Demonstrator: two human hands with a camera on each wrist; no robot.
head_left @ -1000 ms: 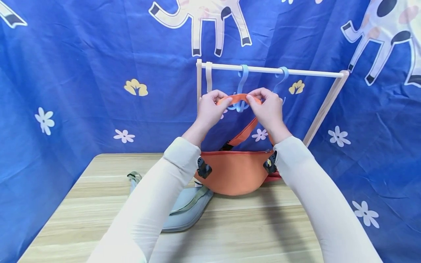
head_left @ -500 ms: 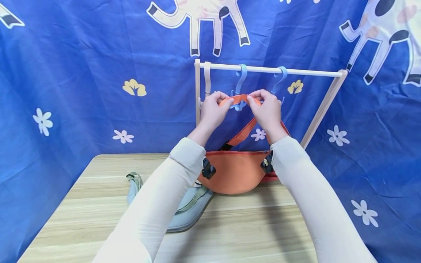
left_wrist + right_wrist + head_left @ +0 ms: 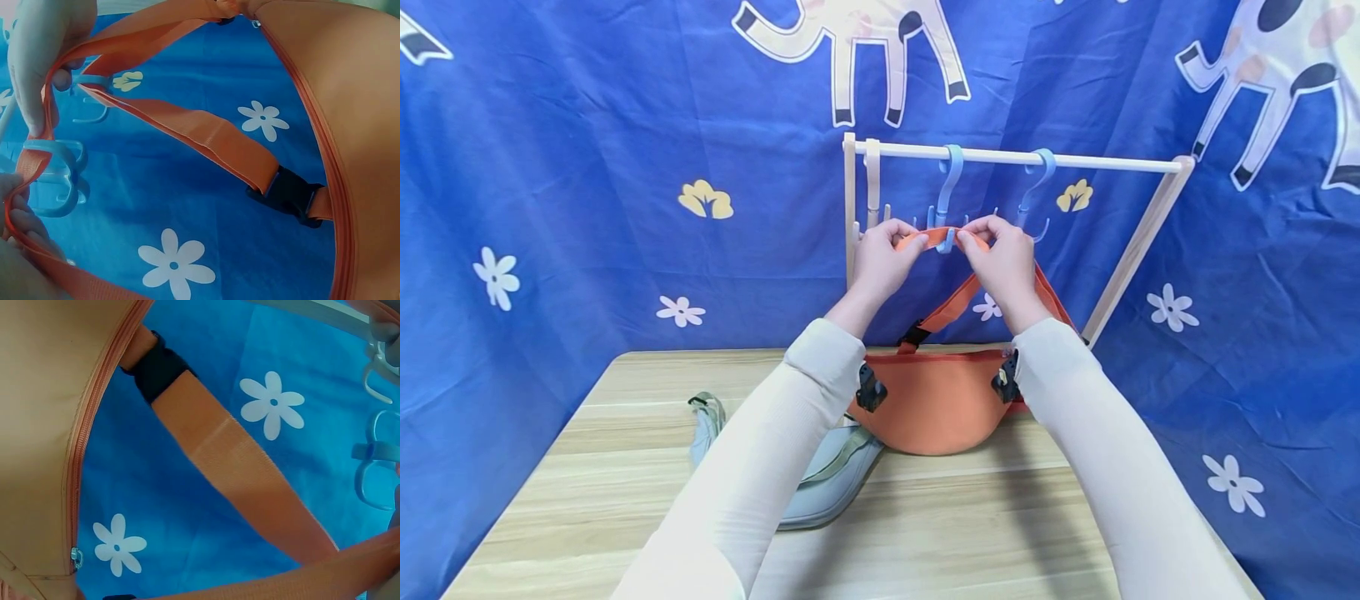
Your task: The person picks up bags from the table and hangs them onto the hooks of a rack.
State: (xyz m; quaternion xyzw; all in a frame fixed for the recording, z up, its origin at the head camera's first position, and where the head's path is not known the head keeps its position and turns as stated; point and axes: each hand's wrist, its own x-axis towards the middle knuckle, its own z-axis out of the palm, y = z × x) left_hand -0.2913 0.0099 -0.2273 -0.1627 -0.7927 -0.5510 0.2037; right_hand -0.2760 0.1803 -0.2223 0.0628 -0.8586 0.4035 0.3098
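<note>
An orange waist bag (image 3: 936,408) with a zipped top hangs or stands at the back of the table. My left hand (image 3: 878,260) and right hand (image 3: 1003,260) each pinch its orange strap (image 3: 937,238), a short stretch of it spanning between them. That stretch lies at the middle blue hanger hook (image 3: 950,192), one prong showing in front of it. In the left wrist view the prong (image 3: 53,149) curves over the strap between both hands. A black buckle (image 3: 289,195) joins a lower strap section to the bag. Whether the bag touches the table cannot be told.
A white rail (image 3: 1112,164) on wooden posts carries a beige hook (image 3: 872,183) at left and another blue hook (image 3: 1036,187) at right. A grey-blue bag (image 3: 827,500) lies on the wooden table (image 3: 587,483), partly under my left sleeve. A blue curtain hangs behind.
Both hands have come down slightly with the strap. The strap, earlier just above and before the middle hook, now sits behind its front prong. The bag has dropped a little.
</note>
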